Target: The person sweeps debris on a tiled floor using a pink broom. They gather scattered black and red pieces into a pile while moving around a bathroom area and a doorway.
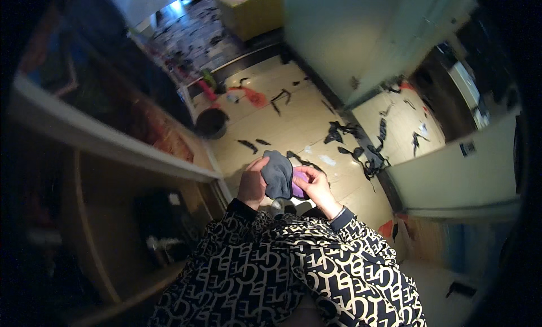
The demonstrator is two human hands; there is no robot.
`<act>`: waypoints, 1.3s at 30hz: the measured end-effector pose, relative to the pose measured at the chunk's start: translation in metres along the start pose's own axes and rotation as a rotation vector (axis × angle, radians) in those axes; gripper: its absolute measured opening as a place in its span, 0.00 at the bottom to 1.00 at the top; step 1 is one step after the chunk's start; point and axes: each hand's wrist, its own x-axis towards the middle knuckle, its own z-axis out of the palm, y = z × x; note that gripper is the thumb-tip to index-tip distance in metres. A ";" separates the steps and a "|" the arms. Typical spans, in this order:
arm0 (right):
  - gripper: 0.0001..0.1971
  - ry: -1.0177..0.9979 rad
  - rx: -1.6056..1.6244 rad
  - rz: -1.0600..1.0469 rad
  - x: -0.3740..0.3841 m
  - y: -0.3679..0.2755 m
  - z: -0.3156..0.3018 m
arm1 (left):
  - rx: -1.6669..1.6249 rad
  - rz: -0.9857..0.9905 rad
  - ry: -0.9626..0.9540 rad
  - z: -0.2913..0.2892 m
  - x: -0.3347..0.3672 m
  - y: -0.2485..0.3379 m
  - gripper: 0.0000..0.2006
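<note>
We hold a soft grey cloth thing [276, 174] up in the air over the floor [288, 129], close in front of our body. Our left hand [252, 183] has its grip closed on the left side of it, thumb on the edge. Our right hand [314, 187] has its grip pinching a purple piece [300, 182] that pokes out at the right side of the grey cloth; we cannot tell if the two are joined. Our sleeves [361, 248] are black with pale shapes. Down on the floor, a dark round bin [212, 124] stands by the left edge. Past it, nearer the far left corner, lies a thin red-orange thing [255, 97]. Lots of black scraps [334, 133] lie about, many of them by the right edge, and beyond the far edge is a big yellow thing [254, 14]
</note>
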 end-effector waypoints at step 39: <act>0.10 0.923 0.286 -0.136 -0.005 -0.009 -0.468 | -0.605 -0.515 -1.000 0.472 0.250 0.212 0.14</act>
